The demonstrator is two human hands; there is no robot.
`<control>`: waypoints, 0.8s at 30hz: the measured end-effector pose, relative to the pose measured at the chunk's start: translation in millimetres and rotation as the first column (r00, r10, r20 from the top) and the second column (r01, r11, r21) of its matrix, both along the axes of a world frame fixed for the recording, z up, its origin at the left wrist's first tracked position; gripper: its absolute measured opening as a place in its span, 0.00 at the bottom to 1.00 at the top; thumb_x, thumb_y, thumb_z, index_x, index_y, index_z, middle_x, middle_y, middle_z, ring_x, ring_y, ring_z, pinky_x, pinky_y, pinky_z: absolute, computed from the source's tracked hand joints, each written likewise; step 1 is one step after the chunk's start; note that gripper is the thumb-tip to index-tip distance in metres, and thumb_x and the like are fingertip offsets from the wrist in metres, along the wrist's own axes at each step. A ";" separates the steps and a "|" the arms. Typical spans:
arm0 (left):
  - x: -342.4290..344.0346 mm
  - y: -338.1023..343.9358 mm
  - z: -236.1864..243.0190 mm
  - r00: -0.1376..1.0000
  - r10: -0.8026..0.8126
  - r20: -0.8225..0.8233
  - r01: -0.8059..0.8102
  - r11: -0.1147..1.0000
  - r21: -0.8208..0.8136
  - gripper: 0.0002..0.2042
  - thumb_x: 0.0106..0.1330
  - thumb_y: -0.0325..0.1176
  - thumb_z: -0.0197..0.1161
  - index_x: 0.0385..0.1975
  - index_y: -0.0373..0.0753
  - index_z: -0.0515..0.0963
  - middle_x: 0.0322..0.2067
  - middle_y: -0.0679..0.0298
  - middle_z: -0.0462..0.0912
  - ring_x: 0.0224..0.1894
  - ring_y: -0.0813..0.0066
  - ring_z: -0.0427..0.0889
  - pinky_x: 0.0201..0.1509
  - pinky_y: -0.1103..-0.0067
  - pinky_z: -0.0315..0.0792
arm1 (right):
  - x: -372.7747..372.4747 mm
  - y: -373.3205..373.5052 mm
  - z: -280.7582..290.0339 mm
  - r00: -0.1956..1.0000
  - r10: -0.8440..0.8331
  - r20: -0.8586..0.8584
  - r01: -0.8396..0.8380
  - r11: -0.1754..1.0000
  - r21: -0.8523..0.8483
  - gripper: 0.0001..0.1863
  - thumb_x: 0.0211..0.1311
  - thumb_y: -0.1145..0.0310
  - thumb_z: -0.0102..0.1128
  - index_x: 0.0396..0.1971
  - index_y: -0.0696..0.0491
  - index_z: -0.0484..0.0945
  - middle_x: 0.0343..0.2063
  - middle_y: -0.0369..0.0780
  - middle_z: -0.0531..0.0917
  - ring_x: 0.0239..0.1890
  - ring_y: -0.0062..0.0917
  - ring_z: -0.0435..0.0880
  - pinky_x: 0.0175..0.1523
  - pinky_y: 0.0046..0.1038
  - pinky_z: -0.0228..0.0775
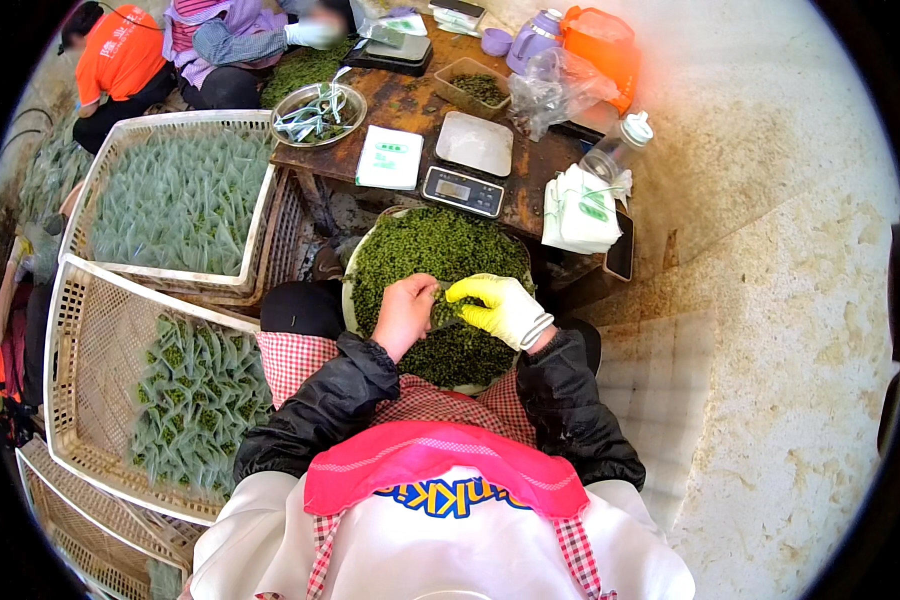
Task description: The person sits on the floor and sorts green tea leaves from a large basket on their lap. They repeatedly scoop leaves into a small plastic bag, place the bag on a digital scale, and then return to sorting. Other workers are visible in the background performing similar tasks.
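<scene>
My bare left hand (pixel 406 312) is closed, pinching what looks like a small clear bag (pixel 438 308) above a round tub (pixel 351 292) heaped with small green pieces (pixel 440 245). My right hand (pixel 498 310), in a yellow-and-white glove, is beside it with fingers curled at the bag; what its fingertips grip is unclear. Behind the tub, a scale (pixel 462 191) with a metal plate stands on a wooden table (pixel 530 180), between stacks of white printed packets (pixel 388 155) (pixel 580 212).
White crates (pixel 72 340) of filled bags (pixel 195 400) stand at my left. On the table are a steel bowl (pixel 345 125), plastic container (pixel 470 85), bottles (pixel 620 148) and orange bag (pixel 610 55). Other people (pixel 120 60) sit upper left. A pale wall or floor (pixel 770 330) lies right.
</scene>
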State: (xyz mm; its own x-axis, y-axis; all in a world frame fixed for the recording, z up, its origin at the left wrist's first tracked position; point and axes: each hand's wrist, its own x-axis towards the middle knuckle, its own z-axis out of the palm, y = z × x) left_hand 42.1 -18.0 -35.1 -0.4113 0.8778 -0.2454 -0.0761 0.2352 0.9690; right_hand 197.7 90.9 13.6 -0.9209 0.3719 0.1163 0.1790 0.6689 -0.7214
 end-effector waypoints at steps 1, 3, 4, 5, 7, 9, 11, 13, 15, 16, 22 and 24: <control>0.5 -0.3 -0.8 1.000 -0.009 0.013 0.009 1.000 0.005 0.10 0.68 0.28 0.52 0.42 0.31 0.78 0.17 0.65 0.77 0.12 0.81 0.73 0.14 0.82 0.67 | 1.4 -1.6 1.3 0.999 -0.037 0.026 0.036 0.998 0.052 0.19 0.50 0.79 0.67 0.46 0.54 0.80 0.41 0.42 0.82 0.41 0.30 0.82 0.49 0.26 0.73; 0.5 -0.4 -6.0 1.000 0.008 -0.021 -0.008 1.000 0.017 0.10 0.68 0.28 0.52 0.42 0.31 0.78 0.18 0.65 0.77 0.13 0.81 0.73 0.14 0.81 0.67 | 2.9 -8.1 11.7 0.991 -0.111 0.072 0.098 0.982 0.160 0.22 0.49 0.77 0.68 0.48 0.52 0.79 0.43 0.43 0.82 0.41 0.33 0.82 0.49 0.27 0.73; 0.1 -0.6 -7.6 0.999 0.016 -0.038 -0.016 1.000 0.024 0.10 0.68 0.28 0.52 0.43 0.31 0.77 0.18 0.65 0.77 0.13 0.81 0.73 0.14 0.81 0.67 | 3.2 -11.2 18.1 0.988 -0.150 0.038 0.144 0.981 0.128 0.24 0.48 0.77 0.69 0.49 0.52 0.78 0.44 0.43 0.82 0.41 0.32 0.82 0.48 0.27 0.73; -0.6 -0.4 -6.2 0.999 0.011 -0.039 -0.010 1.000 0.020 0.11 0.68 0.28 0.52 0.44 0.30 0.77 0.18 0.65 0.76 0.13 0.81 0.72 0.14 0.82 0.67 | 4.2 -14.7 25.9 0.981 -0.194 0.006 0.192 0.977 0.096 0.26 0.48 0.76 0.70 0.51 0.52 0.78 0.44 0.42 0.82 0.41 0.32 0.82 0.48 0.27 0.73; -3.1 -0.5 -2.0 0.999 0.001 -0.041 0.000 1.000 0.013 0.12 0.68 0.28 0.51 0.47 0.30 0.76 0.18 0.66 0.75 0.12 0.82 0.71 0.13 0.83 0.67 | 8.1 -17.8 34.7 0.968 -0.248 -0.025 0.249 0.968 0.031 0.30 0.46 0.76 0.71 0.54 0.51 0.75 0.46 0.42 0.81 0.43 0.31 0.81 0.48 0.27 0.73; -3.6 0.2 -3.3 0.998 -0.003 -0.058 0.003 1.000 0.007 0.12 0.68 0.28 0.51 0.47 0.29 0.76 0.18 0.67 0.75 0.13 0.83 0.71 0.13 0.83 0.67 | 10.4 -18.5 35.9 0.972 -0.227 -0.059 0.231 0.969 0.083 0.29 0.46 0.76 0.71 0.54 0.52 0.76 0.46 0.42 0.81 0.43 0.32 0.81 0.49 0.27 0.73; -3.1 0.4 -4.2 0.998 -0.004 -0.063 0.005 1.000 0.009 0.12 0.68 0.28 0.51 0.47 0.29 0.76 0.18 0.67 0.75 0.13 0.83 0.71 0.14 0.83 0.67 | 13.1 -16.6 30.3 0.980 -0.174 -0.094 0.187 0.971 0.148 0.28 0.47 0.77 0.68 0.53 0.51 0.76 0.49 0.41 0.80 0.46 0.34 0.80 0.52 0.27 0.72; -1.8 -0.1 -4.5 0.998 -0.004 -0.056 0.005 1.000 0.021 0.12 0.68 0.27 0.51 0.46 0.29 0.76 0.18 0.67 0.75 0.13 0.83 0.71 0.14 0.83 0.67 | 15.7 -20.3 27.0 0.988 -0.139 -0.065 0.151 0.959 0.238 0.28 0.46 0.79 0.66 0.52 0.49 0.77 0.53 0.41 0.77 0.51 0.37 0.77 0.55 0.30 0.71; -2.0 -0.7 -3.5 0.999 0.007 -0.044 -0.006 1.000 0.023 0.12 0.68 0.27 0.52 0.46 0.29 0.76 0.18 0.67 0.75 0.13 0.83 0.71 0.14 0.84 0.67 | 12.3 -27.5 36.2 0.989 -0.114 0.091 0.071 0.921 0.383 0.30 0.42 0.80 0.63 0.51 0.43 0.78 0.61 0.39 0.70 0.59 0.43 0.69 0.60 0.38 0.66; -1.9 -0.9 -3.2 0.999 0.014 -0.037 -0.013 1.000 0.024 0.11 0.68 0.27 0.52 0.45 0.29 0.76 0.18 0.67 0.75 0.13 0.83 0.71 0.14 0.84 0.67 | 10.5 -30.8 30.4 0.973 -0.149 0.177 0.063 0.908 0.414 0.31 0.40 0.78 0.62 0.50 0.40 0.78 0.63 0.37 0.67 0.62 0.48 0.64 0.60 0.44 0.64; 13.6 5.2 -27.6 0.834 0.097 -0.544 0.125 0.926 0.357 0.07 0.65 0.28 0.57 0.36 0.31 0.78 0.23 0.56 0.80 0.22 0.68 0.80 0.29 0.72 0.73 | -19.9 -29.5 -64.9 0.805 -0.498 0.323 0.430 0.864 0.260 0.26 0.47 0.72 0.59 0.50 0.40 0.78 0.64 0.39 0.65 0.63 0.52 0.62 0.61 0.46 0.60; 12.2 2.6 -26.0 0.912 0.094 -0.400 0.027 0.957 0.287 0.07 0.64 0.27 0.57 0.36 0.32 0.79 0.26 0.52 0.81 0.26 0.63 0.80 0.33 0.71 0.73 | -22.1 -31.5 -45.8 0.824 -0.416 0.385 0.289 0.892 0.347 0.25 0.48 0.72 0.60 0.50 0.41 0.78 0.64 0.42 0.65 0.62 0.50 0.64 0.61 0.44 0.63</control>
State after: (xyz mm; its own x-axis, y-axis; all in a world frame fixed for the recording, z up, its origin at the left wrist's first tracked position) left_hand 54.3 -15.4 -61.1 -0.4516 0.8688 0.2031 0.3338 -0.0465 0.9415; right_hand 175.6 59.4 -32.2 -0.7081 0.6948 -0.1259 0.6925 0.6483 -0.3165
